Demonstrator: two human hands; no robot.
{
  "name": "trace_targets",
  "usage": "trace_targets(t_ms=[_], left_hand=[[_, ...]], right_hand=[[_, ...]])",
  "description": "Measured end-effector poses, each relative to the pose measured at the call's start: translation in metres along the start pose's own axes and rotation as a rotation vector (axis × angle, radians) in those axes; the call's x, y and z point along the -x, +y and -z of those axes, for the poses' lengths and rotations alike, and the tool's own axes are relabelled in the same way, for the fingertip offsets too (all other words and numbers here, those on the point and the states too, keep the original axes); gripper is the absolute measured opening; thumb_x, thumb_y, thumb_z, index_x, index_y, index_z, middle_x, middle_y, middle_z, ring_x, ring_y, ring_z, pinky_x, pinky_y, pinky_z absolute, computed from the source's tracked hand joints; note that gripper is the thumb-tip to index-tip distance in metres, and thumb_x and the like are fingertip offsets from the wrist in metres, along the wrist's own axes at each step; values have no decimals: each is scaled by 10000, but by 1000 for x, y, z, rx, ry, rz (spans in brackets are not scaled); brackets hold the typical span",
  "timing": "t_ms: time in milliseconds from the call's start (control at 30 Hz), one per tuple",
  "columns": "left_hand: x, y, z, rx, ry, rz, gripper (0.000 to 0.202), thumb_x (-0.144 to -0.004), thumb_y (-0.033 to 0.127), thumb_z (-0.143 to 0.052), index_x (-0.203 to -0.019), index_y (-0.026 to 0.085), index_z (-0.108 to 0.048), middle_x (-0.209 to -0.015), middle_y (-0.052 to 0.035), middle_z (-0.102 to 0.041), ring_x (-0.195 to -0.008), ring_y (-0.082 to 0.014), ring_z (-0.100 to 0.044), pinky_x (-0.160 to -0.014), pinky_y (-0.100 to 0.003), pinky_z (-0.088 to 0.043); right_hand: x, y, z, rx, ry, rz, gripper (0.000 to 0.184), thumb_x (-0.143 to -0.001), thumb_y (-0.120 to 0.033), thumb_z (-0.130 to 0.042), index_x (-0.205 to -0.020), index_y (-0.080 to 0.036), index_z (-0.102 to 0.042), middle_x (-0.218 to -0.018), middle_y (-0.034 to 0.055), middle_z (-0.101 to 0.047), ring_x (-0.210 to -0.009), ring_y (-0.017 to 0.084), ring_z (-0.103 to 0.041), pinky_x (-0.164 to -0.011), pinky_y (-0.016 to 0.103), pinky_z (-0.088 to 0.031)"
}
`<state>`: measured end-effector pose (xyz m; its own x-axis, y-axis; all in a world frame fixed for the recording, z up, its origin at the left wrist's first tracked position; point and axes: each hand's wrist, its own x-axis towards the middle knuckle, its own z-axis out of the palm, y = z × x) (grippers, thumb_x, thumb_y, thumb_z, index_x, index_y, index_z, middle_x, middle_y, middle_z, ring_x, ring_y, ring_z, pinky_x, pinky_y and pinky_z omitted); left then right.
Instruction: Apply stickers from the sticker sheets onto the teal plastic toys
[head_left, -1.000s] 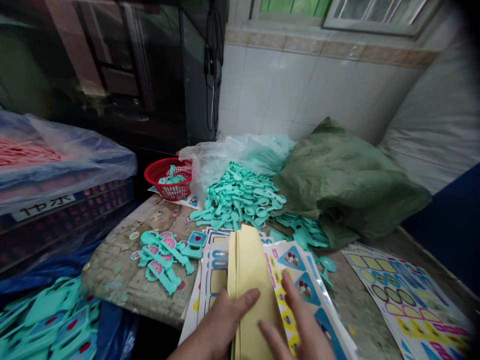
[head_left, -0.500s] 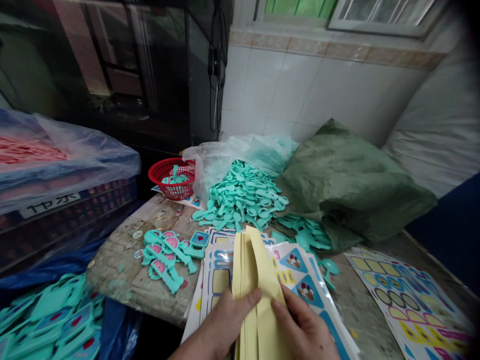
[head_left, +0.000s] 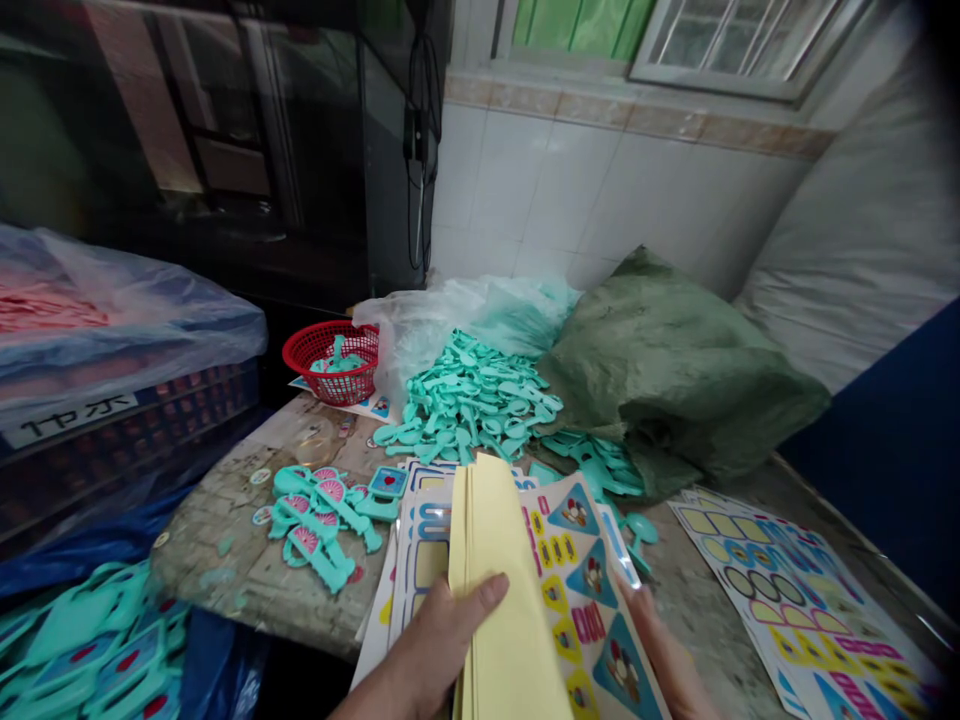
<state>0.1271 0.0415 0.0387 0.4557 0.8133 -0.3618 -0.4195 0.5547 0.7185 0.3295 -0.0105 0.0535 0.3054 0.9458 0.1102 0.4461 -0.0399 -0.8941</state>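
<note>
Yellow paper point(head_left: 499, 530), folded lengthwise, is covering part of a sticker-sheet stack point(head_left: 420, 545) at the near side of the worn table point(head_left: 225, 530). Left hand point(head_left: 442, 632) is clamping the paper, thumb pressing on top, other fingers mostly hidden. Right hand point(head_left: 664, 640), blurred, is touching the right edge of a printed sheet point(head_left: 592, 580); cannot tell whether its fingers are pinching. Beyond, teal pieces point(head_left: 480, 400) are lying heaped, red basket point(head_left: 345, 386) standing left, green sack point(head_left: 697, 365) slumping right.
</note>
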Motion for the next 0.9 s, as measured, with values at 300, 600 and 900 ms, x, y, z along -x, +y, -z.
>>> trace_targets(t_ms=[300,600,900], left_hand=[[0,3,-2,4,6,-2,435,-765,367,-662,-1086,83,-592,-990,-160,-717,-868,-298,-683,-818,-441,-525],[-2,-1,1,26,35,-41,499,-763,404,-655,-1145,99,-558,-1092,-174,-677,-938,-299,-662,-845,-433,-509],[-4,-3,1,33,-10,-3,490,-778,399,-639,-1169,116,-558,-1075,-156,-688,-939,-292,-664,-851,-438,-506]], right_hand=[[-21,0,29,403,95,89,578,-802,-476,-500,-1319,-220,-462,-1334,80,-523,-1187,307,-504,-1022,473,-375],[5,3,-70,364,-177,225,758,-805,-435,-528,-1408,-46,-284,-1400,178,-414,-1272,302,-408,-1008,433,-412],[-7,-17,-49,-109,-298,-175,606,-742,-499,-607,-1265,-204,-527,-1257,89,-595,-1148,288,-544,-910,362,-491]])
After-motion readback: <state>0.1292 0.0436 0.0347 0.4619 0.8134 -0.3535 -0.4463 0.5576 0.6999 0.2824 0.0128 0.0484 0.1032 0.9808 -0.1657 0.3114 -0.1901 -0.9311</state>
